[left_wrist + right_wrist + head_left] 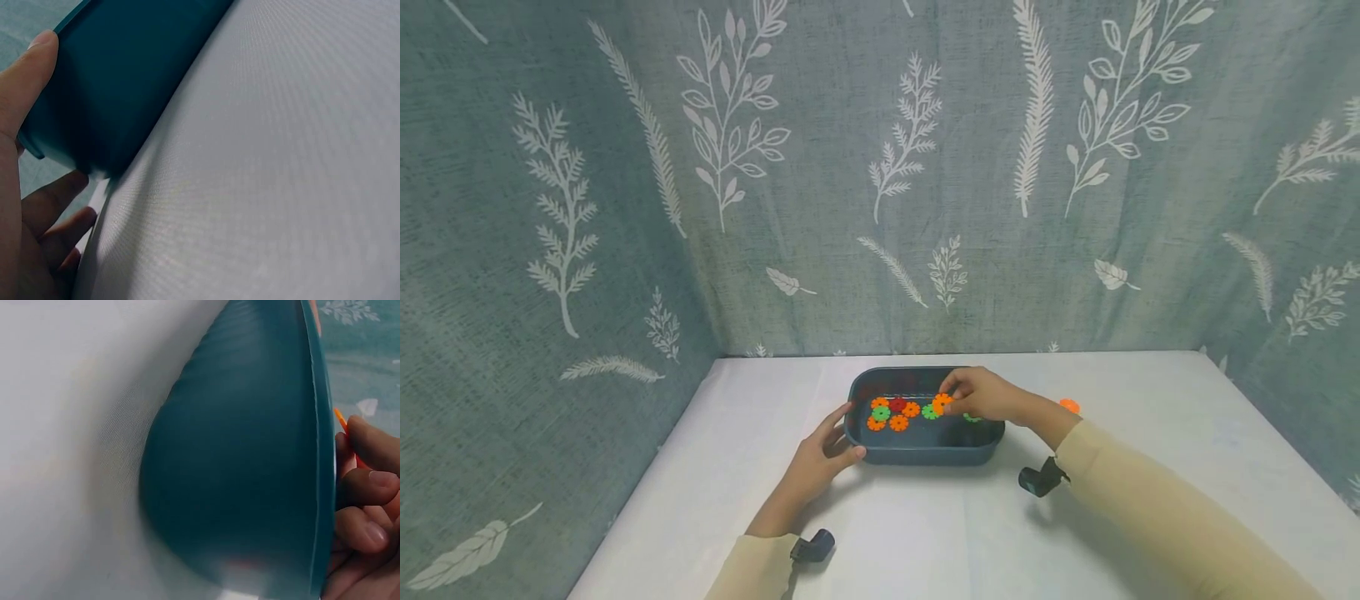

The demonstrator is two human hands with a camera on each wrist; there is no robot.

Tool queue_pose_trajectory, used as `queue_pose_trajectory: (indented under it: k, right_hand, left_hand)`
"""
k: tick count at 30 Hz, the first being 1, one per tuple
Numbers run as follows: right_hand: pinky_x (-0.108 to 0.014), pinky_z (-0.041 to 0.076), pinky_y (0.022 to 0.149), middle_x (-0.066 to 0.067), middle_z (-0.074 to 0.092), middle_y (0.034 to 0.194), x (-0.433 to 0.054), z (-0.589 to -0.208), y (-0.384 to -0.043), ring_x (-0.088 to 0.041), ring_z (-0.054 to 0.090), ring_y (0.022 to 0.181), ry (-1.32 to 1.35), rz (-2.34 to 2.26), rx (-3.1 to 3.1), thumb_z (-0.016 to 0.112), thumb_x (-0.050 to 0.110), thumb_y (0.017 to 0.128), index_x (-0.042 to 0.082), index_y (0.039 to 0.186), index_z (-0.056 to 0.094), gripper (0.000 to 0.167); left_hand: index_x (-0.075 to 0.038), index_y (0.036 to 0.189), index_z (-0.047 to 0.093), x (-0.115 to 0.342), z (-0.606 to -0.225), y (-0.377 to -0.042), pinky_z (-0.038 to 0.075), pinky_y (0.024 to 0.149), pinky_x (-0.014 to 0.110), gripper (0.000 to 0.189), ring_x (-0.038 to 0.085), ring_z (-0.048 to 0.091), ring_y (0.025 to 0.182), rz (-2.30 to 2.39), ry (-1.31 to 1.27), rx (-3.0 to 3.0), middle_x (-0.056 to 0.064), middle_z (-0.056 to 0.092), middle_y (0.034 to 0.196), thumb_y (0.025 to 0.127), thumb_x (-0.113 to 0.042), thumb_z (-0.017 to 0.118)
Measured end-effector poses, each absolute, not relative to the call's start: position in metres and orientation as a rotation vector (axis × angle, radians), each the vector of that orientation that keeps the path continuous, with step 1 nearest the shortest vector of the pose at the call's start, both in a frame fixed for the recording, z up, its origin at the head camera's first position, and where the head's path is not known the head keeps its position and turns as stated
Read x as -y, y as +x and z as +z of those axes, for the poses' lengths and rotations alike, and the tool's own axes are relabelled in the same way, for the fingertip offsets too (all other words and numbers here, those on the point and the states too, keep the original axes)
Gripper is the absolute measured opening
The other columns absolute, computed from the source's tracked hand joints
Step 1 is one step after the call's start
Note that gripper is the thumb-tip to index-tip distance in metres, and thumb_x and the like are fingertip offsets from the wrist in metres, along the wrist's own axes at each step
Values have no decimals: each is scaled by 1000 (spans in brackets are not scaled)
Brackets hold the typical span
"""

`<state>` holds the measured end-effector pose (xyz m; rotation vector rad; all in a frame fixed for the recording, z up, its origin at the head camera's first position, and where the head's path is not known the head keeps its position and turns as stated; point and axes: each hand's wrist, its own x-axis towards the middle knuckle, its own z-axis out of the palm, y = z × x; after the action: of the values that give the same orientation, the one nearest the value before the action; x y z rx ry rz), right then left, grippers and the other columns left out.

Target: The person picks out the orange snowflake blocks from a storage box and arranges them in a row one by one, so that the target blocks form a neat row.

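A dark blue-green plastic tray (925, 456) holds several small flower-shaped discs in orange, green and red. My left hand (825, 456) holds the tray's near left corner, its thumb at the near rim and its fingers along the left end. In the left wrist view the thumb (37, 69) lies against the tray wall (125, 81). Above the tray's right half, my right hand (988, 395) pinches an orange flower-shaped disc (942, 405) between thumb and fingers. Only a thin orange edge (340, 419) of that disc shows in the right wrist view, beyond the tray rim.
Another orange disc (1070, 406) lies on the white tabletop (917, 533), right of the tray and partly behind the right forearm. Inside the tray sit a red disc (898, 405) and a green disc (881, 413). Leaf-patterned curtain (850, 208) hangs behind the table and along its left.
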<state>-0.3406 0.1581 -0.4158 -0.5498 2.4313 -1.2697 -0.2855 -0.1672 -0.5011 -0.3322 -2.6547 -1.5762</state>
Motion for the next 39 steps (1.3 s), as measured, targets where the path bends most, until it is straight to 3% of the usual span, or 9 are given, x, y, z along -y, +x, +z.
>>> queue_pose_trajectory:
  k: [7, 11, 19, 25, 39]
  right_hand:
    - [-33, 44, 58, -18, 65, 94, -181, -412, -337, -20, 49, 63, -508, -1328, -2395, 73, 19, 89, 8, 118, 62, 33]
    - [-29, 37, 53, -18, 63, 89, -193, -412, -337, -17, 43, 58, -457, -1333, -2413, 74, 20, 88, 9, 117, 62, 33]
    - [-29, 36, 53, -18, 66, 99, -218, -416, -337, -19, 46, 61, -395, -1349, -2438, 72, 19, 89, 10, 118, 64, 31]
    - [-28, 36, 52, -13, 66, 98, -239, -422, -341, -19, 46, 60, -314, -1366, -2469, 70, 14, 91, 9, 121, 63, 32]
    - [-26, 36, 52, -16, 61, 97, -283, -436, -340, -17, 44, 61, -223, -1468, -2466, 68, 15, 91, 2, 127, 57, 40]
  left_hand:
    - [-39, 148, 39, 167, -500, -286, 28, 105, 64, 80, 32, 44, 132, -1544, -311, 2683, 9, 41, 150, 78, -49, 78]
    - [-40, 148, 39, 166, -501, -286, 28, 105, 64, 80, 32, 44, 133, -1548, -302, 2686, 9, 41, 150, 78, -50, 78]
    - [-38, 148, 40, 166, -501, -286, 30, 105, 61, 81, 32, 44, 132, -1567, -308, 2665, 9, 41, 150, 78, -49, 79]
    - [-38, 147, 41, 167, -501, -285, 32, 105, 61, 78, 33, 45, 132, -1578, -321, 2650, 8, 41, 151, 79, -45, 79]
    - [-42, 148, 38, 165, -497, -284, 30, 105, 61, 80, 33, 43, 133, -1553, -302, 2687, 3, 37, 153, 79, -48, 78]
